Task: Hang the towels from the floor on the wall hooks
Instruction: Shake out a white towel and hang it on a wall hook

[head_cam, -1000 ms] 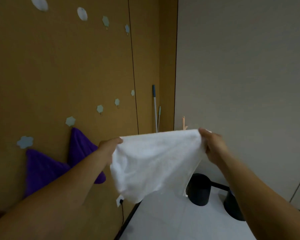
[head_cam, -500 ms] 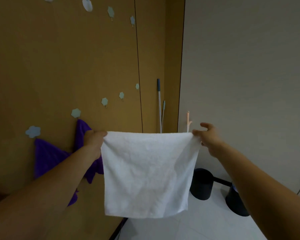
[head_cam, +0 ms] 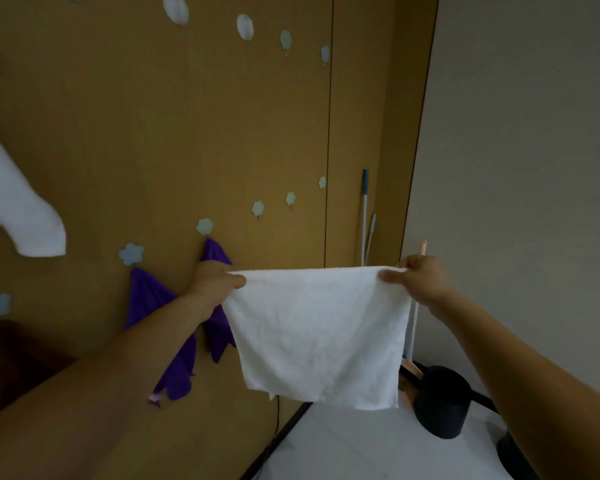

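I hold a white towel (head_cam: 317, 332) spread flat in front of me. My left hand (head_cam: 213, 280) pinches its top left corner and my right hand (head_cam: 420, 280) pinches its top right corner. On the brown wall, pale flower-shaped hooks run in a lower row; two bare ones (head_cam: 257, 208) (head_cam: 290, 198) sit up and to the right of my left hand. Two purple towels (head_cam: 174, 341) (head_cam: 219, 313) hang from hooks (head_cam: 131, 253) (head_cam: 205, 226) behind my left forearm. Another white towel (head_cam: 18, 209) hangs at the far left.
An upper row of hooks (head_cam: 285, 39) crosses the top of the wall. Mop handles (head_cam: 364, 216) lean in the corner. A pink-handled broom (head_cam: 418, 306) stands behind the towel. Two dark buckets (head_cam: 442, 401) (head_cam: 513, 455) sit on the white floor at lower right.
The towel went from bunched to stretched flat between my hands. My view tilted so more of the wall and the white towel at the left came into sight.
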Tool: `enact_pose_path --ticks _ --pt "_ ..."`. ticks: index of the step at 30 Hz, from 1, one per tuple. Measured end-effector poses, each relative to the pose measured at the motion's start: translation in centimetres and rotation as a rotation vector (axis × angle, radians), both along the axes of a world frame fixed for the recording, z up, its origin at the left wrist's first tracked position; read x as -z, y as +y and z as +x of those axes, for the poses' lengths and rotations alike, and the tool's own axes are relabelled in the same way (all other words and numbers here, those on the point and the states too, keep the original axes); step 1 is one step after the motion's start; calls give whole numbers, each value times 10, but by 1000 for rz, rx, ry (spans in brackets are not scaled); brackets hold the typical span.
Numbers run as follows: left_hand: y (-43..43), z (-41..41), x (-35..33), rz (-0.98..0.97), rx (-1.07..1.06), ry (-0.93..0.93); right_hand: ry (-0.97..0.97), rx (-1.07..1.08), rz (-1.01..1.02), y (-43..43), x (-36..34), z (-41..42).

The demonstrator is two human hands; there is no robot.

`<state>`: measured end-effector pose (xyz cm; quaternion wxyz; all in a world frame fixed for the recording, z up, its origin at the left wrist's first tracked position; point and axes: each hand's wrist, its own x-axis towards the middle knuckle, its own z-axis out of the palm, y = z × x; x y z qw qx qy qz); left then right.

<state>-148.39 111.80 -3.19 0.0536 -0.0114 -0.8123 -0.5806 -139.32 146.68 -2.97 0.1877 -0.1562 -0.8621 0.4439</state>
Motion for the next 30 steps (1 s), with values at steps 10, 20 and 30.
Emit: enact_pose_path --ticks 10,20,30 --pt "-47 -20 -83 -379 -329 487 454 -24 -38 -94 -66 -90" --pt "-97 -79 -148 20 -371 745 408 -561 165 -182 -132 -158" --pt "-143 -87 -205 -485 -81 585 698 -670 -116 -270 -198 -248"
